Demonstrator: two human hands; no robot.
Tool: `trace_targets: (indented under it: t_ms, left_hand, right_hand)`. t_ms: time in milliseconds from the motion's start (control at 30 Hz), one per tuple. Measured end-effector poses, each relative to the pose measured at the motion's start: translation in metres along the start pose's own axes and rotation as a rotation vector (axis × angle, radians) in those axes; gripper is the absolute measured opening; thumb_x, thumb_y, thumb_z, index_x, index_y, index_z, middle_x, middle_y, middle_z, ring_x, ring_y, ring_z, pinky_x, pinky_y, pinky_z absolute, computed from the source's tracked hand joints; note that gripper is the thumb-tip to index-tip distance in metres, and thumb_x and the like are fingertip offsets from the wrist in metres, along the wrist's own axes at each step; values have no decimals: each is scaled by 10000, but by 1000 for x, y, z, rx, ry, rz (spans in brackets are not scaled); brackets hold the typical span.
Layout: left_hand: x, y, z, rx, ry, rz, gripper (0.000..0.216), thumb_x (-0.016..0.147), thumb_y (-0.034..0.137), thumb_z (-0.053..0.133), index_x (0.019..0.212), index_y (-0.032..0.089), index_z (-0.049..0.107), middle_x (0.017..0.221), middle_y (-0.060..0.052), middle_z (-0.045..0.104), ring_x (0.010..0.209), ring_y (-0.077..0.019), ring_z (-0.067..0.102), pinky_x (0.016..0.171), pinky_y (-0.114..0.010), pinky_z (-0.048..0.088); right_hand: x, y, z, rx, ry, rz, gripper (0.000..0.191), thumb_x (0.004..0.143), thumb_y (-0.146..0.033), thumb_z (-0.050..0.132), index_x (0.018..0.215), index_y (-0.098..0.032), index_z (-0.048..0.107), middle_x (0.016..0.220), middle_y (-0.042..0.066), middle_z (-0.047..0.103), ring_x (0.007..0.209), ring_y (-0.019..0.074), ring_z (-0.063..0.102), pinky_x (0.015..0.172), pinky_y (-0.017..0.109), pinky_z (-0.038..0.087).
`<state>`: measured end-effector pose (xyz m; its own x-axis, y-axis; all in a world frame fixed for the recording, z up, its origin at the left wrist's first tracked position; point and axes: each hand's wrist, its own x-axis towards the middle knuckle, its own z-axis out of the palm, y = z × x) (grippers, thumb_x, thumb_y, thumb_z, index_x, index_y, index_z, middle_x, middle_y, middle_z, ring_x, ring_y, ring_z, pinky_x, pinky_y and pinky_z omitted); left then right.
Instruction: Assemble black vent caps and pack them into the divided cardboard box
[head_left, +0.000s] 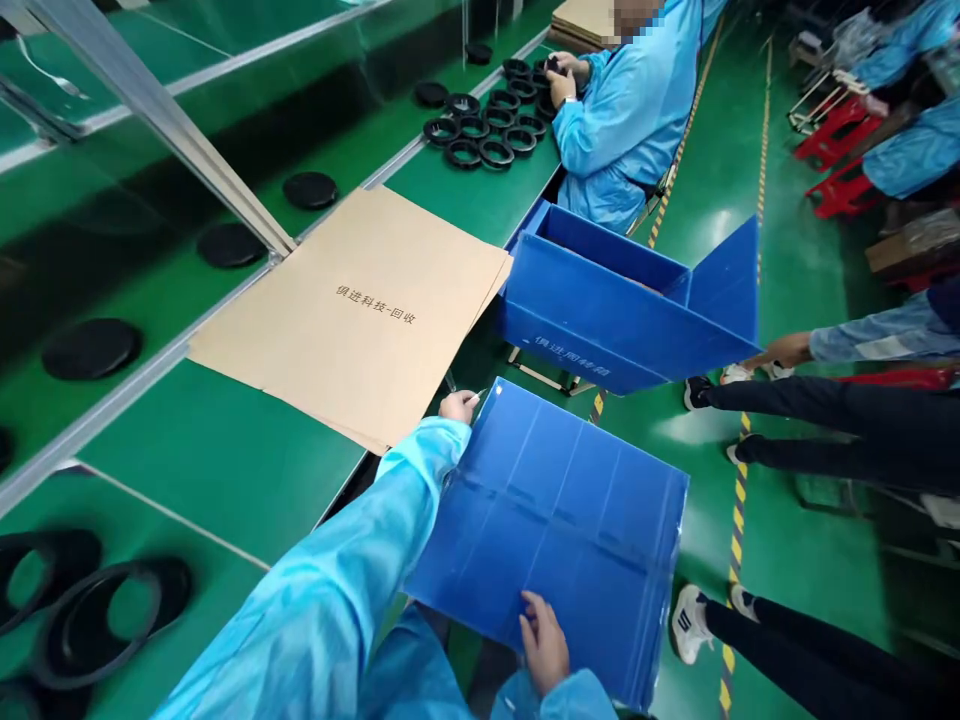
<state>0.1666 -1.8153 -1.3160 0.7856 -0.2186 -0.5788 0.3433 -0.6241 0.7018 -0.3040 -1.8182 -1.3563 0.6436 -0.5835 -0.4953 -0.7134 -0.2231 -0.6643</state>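
A flat blue plastic sheet (570, 490) with fold or crease lines lies in front of me, beside the workbench. At its far left corner, my left hand (459, 405) pinches a small white piece (474, 398), too small to name. A little white spot (499, 386) shows on that same corner. My right hand (546, 640) rests on the near edge of the sheet, fingers stretched out and slightly apart. Just beyond my left hand, a stack of brown cardboard sheets (352, 320) with printed characters overhangs the bench edge.
An open blue box (600, 310) stands past the sheet. A co-worker (630, 120) in blue handles black rings (495, 125) on the green bench (225, 430). Black discs (94, 348) lie along the conveyor belt. Larger rings (112, 620) sit near left; people stand at right.
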Motion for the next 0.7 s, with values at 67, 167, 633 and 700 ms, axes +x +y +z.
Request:
trace_targets:
  t_ms: [67, 167, 633, 700]
  left_hand:
    - [18, 1, 7, 10, -39, 2, 236, 913, 374, 668, 970, 146, 689, 1002, -66, 705, 958, -200, 661, 915, -415, 540]
    - [32, -1, 15, -3, -113, -2, 215, 928, 349, 654, 941, 138, 688, 921, -45, 710, 865, -175, 676, 879, -396, 557]
    - [36, -8, -2, 60, -298, 73, 253, 962, 366, 602, 918, 124, 660, 765, 0, 652, 635, -118, 609, 663, -297, 547]
    - [37, -6, -4, 107, -299, 110, 267, 949, 383, 616, 879, 130, 663, 753, 0, 645, 650, -126, 605, 685, -306, 539]
  right_hand:
    - [-5, -1, 5, 22, 48, 24, 354, 839, -480, 528, 1088, -284, 685, 871, 55, 691, 759, 242, 703, 729, 367, 595]
    - [-4, -16, 9, 16, 94, 43, 318, 819, -499, 553, 1027, -281, 651, 760, 30, 657, 658, 234, 670, 661, 362, 581]
    - [4, -50, 19, -145, 179, 73, 83, 827, -278, 440, 851, -258, 517, 808, 43, 562, 711, 221, 595, 731, 372, 537]
    - [7, -47, 18, -171, 158, 68, 64, 800, -268, 448, 830, -255, 502, 796, 45, 558, 699, 227, 591, 716, 379, 535]
